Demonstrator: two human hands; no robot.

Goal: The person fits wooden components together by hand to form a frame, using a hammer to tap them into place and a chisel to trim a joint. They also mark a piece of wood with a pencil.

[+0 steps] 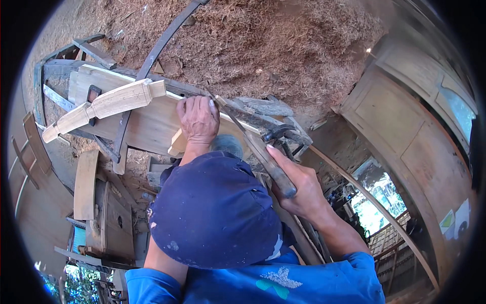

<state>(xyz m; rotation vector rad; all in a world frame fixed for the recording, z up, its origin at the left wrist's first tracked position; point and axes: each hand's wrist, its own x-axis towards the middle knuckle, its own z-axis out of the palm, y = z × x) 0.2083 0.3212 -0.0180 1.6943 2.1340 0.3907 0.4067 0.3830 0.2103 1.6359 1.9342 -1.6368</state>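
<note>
My left hand is closed over the far edge of a pale wooden board, its fingers curled together. What lies under the fingertips is hidden. In my right hand is a long hand tool with a thick wooden grip and a thin dark blade, slanting up and left. The tip of its blade ends just right of my left hand; its exact kind is hard to tell. A carved pale wooden leg lies across the left part of the board. Just below my left hand sits a small light wood block.
A long dark curved bar crosses the bench at the left. Near the board's right end lies a dark metal tool head. Wood shavings cover the ground beyond. Wooden panels stand at the right, and a curved plank at the left.
</note>
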